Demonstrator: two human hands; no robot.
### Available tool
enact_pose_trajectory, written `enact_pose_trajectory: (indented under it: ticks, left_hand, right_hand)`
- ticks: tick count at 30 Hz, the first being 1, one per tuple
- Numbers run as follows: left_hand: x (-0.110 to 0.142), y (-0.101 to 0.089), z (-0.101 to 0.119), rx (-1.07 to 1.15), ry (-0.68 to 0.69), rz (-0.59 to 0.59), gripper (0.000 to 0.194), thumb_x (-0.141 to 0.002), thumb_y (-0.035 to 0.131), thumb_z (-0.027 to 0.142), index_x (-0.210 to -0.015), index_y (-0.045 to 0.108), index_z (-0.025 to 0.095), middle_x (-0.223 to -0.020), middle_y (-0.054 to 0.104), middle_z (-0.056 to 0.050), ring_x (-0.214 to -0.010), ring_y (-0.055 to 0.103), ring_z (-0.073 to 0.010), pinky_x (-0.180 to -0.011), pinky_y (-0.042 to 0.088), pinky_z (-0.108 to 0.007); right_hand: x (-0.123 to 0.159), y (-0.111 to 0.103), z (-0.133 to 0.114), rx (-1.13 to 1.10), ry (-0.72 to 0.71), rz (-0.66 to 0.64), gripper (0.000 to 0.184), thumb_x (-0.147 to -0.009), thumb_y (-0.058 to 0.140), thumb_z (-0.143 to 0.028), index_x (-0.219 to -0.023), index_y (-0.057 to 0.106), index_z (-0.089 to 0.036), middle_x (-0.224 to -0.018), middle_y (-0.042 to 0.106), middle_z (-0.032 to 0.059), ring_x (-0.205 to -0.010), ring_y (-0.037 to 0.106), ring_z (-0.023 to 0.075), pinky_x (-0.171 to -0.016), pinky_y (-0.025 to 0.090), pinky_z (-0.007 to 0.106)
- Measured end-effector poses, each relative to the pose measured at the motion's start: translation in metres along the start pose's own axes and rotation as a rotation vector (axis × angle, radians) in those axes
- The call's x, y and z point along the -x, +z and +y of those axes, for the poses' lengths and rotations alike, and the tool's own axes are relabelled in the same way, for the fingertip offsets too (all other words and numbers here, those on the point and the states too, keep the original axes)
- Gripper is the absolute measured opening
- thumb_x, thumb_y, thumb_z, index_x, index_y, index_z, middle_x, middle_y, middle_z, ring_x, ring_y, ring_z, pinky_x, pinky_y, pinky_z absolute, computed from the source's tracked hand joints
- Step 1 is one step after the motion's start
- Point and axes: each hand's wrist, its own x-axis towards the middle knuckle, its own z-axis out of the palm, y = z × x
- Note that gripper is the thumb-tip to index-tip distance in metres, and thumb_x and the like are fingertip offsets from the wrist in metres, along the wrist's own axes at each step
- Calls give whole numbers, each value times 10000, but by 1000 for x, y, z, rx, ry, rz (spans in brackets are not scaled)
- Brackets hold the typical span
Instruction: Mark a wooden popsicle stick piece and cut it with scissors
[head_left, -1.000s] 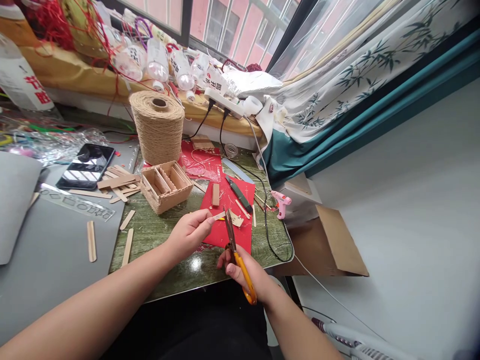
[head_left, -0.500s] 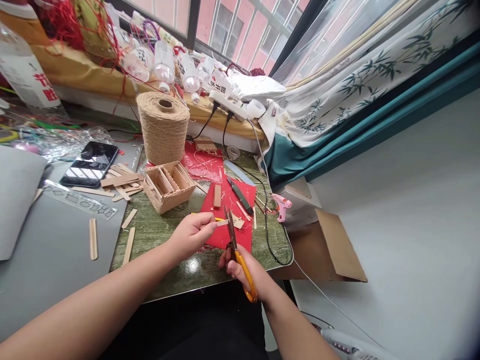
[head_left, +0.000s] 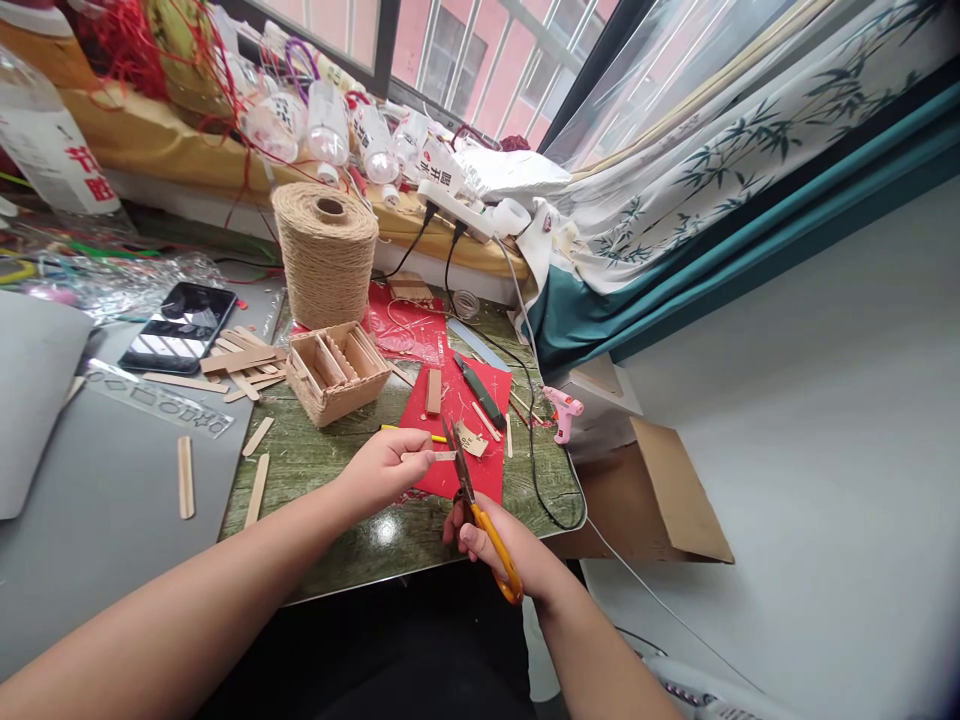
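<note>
Pinched in my left hand (head_left: 394,464) is a thin pale wooden craft stick (head_left: 442,456), its end pointing right at the scissor blades. My right hand (head_left: 491,545) is closed around the orange handles of a pair of scissors (head_left: 498,550), whose dark blades point up and away, close to the stick's tip. Beneath the hands lies a red sheet (head_left: 420,440) bearing a small tan tag with printing (head_left: 472,440), a yellow pencil-like stick (head_left: 390,429), a small brown block (head_left: 433,391) and a dark green utility knife (head_left: 480,391).
A divided twine-wrapped box (head_left: 337,400) and a big twine spool (head_left: 325,260) stand behind my left hand. Loose craft sticks (head_left: 244,362) and a phone (head_left: 180,327) lie leftward. A pink glue gun (head_left: 562,412) and its cable sit at the right table edge, above an open carton (head_left: 675,490).
More of the stick shows between my left fingers, and it now lies more level. The scissors have shifted slightly, their blade tips a little left and lower.
</note>
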Motion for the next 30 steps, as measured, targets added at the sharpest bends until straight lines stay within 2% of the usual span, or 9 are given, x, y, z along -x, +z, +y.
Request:
enact_pose_trajectory:
  ticks: [3,7,11,14,18,25,30]
  left_hand:
    - [-1,3,-2,120,-40,-4,445,-937,562,456,-630,368,200,-571,323,63,-548,294,-87,-538,253,-232]
    - [-4,8,-2,267,-71,59,424,-924,621,489,-679,448,189,-570,375,70,-533,287,-78,-520,239,-226]
    - [-5,8,-2,236,-30,116,400,-943,622,483,-711,523,173,-606,455,49,-565,365,-88,-552,304,-231]
    - [-5,8,-4,205,18,153,414,-995,555,464,-702,495,177,-623,464,41,-584,383,-92,-583,333,-241]
    - [-6,9,-8,275,40,133,407,-1033,486,438,-714,459,188,-618,433,46,-577,363,-97,-564,312,-249]
    - [-4,7,-10,260,52,120,399,-1026,501,437,-718,470,185,-614,427,48,-567,350,-96,-548,299,-253]
    - [-5,8,-10,285,53,125,393,-1016,513,444,-721,467,188,-609,416,52,-566,330,-97,-547,289,-253]
  right_hand:
    - [0,-1,5,25,-11,-65,511,-947,549,-688,-1045,577,-188,-961,628,63,-771,559,162,-684,463,283]
    - [-2,4,12,-58,-7,-69,496,-968,527,-673,-1062,533,-185,-983,650,79,-748,566,152,-679,476,290]
    - [-7,15,15,-162,-13,-49,489,-965,535,-673,-1047,509,-192,-968,639,72,-746,563,150,-659,473,284]
    - [-8,20,12,-205,-26,-51,493,-967,531,-674,-1049,505,-188,-975,634,73,-741,566,147,-650,469,283]
    - [-6,18,3,-106,0,-59,494,-975,526,-663,-1061,527,-177,-985,634,73,-734,578,143,-669,478,294]
    - [-3,14,-4,56,-17,-77,509,-986,489,-673,-1123,550,-186,-1064,638,83,-785,602,162,-711,501,312]
    - [-3,13,-5,107,-8,-71,505,-984,488,-678,-1103,558,-193,-1007,634,60,-754,598,152,-701,499,300]
